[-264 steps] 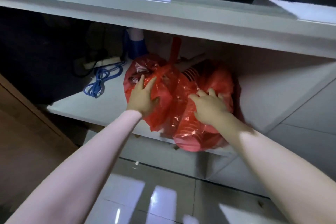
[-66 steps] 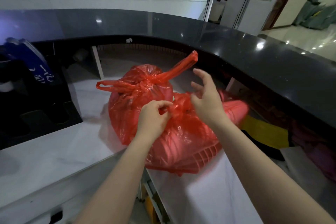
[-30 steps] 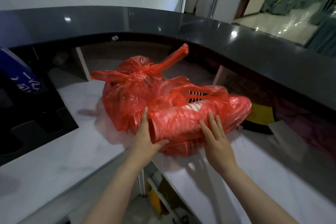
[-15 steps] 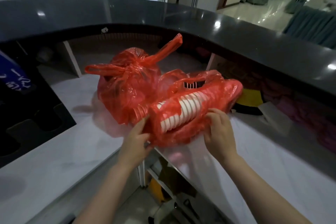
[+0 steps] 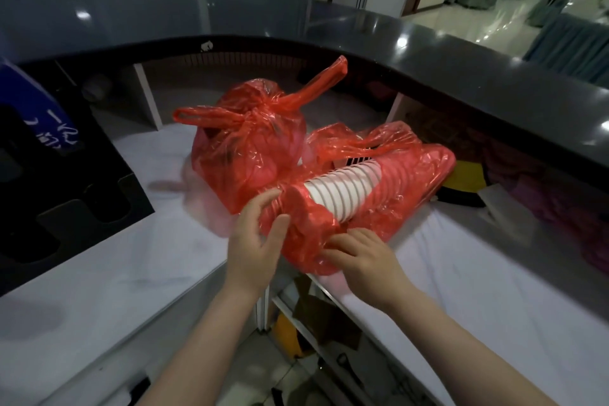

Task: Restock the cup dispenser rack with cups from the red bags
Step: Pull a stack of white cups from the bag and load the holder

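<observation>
right now, from the head view, two red bags sit on the white table [image 5: 99, 290]: a knotted bag [image 5: 247, 148] to the far left and a torn bag [image 5: 379, 204] lying beside it, touching. a white stack of cups [image 5: 342, 191] shows through the tear, its long axis running from near left to far right. the left hand [image 5: 257, 237] cups the near end of the stack, fingers loosely curved against the plastic. the right hand [image 5: 359, 250] presses the plastic on the near side, fingers bent into it; a firm grip cannot be told. both hands are at the near end, so pulling the stack toward the near edge looks likeliest. a dark curved counter [image 5: 428, 53] rises behind, and a black rack [image 5: 66, 194] stands left.
</observation>
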The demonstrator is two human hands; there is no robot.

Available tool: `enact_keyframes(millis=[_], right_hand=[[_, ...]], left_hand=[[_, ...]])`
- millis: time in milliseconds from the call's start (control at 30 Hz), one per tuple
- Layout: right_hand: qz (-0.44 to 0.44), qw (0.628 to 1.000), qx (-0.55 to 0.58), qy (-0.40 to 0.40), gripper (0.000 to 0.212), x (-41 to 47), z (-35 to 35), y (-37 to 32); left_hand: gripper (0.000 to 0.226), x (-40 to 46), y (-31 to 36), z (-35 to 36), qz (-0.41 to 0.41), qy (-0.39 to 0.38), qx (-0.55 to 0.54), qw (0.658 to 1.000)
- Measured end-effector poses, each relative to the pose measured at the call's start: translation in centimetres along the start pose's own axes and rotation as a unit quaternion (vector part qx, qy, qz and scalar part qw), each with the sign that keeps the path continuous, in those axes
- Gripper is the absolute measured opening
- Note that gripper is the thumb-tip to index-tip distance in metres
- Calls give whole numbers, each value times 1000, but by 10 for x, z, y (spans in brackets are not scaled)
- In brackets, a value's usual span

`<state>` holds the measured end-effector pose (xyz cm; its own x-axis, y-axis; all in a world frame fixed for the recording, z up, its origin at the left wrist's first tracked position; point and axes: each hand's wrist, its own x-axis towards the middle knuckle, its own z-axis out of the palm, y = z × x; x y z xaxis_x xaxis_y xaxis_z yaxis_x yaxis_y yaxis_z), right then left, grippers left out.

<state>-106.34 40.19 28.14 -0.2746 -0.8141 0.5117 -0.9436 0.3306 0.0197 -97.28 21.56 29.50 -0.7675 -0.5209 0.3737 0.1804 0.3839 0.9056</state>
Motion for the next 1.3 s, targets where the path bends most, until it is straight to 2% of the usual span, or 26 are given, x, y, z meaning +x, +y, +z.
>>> enact_keyframes(millis=[100,167,233,300,433,533,600,667,733,800,900,967,1000,1067,1200,1267,1300], right_hand=[[23,1000,13,-4,6,7,-7,4],[53,998,-9,29,16,12,-15,13],[108,990,-67,55,16,14,-23,24],[205,970,-129,33,13,13,-29,39],[379,902,-182,-97,19,1,-36,64],[444,864,-187,-145,19,0,-39,76],[471,853,-164,-154,14,3,-41,84],[475,858,-152,-124,22,5,-43,89],[459,873,-143,-84,25,8,-47,89],[435,896,-83,-27,24,14,-52,84],[304,952,-4,28,5,27,-57,76],[246,968,46,15,26,37,-56,77],[232,971,57,7,28,41,-55,81],[227,973,37,-15,22,44,-52,96],[241,969,-51,14,20,39,-57,129],[253,962,-97,-20,21,31,-59,147],[292,951,-96,-29,26,31,-62,154]], left_hand=[[69,9,15,15,34,-98,51,993],[86,9,13,26,21,-154,99,983],[101,6,3,30,20,-169,141,975],[112,3,-9,30,20,-158,171,972],[110,-1,-24,24,-45,-170,196,965],[88,5,-30,18,-68,-148,237,958],[79,10,-32,18,-64,-158,282,944],[87,12,-29,19,-93,-186,253,945],[87,17,-22,19,-152,-197,139,958],[79,23,-12,15,-195,-180,48,963],[48,32,1,11,-200,-114,-82,970],[22,37,9,12,-191,-51,-123,973],[19,39,12,13,-184,-34,-119,975],[39,46,17,14,-181,-34,-98,978],[63,59,18,24,-254,-111,-84,957],[66,61,17,32,-238,-140,-19,961],[65,61,17,36,-226,-149,14,963]])
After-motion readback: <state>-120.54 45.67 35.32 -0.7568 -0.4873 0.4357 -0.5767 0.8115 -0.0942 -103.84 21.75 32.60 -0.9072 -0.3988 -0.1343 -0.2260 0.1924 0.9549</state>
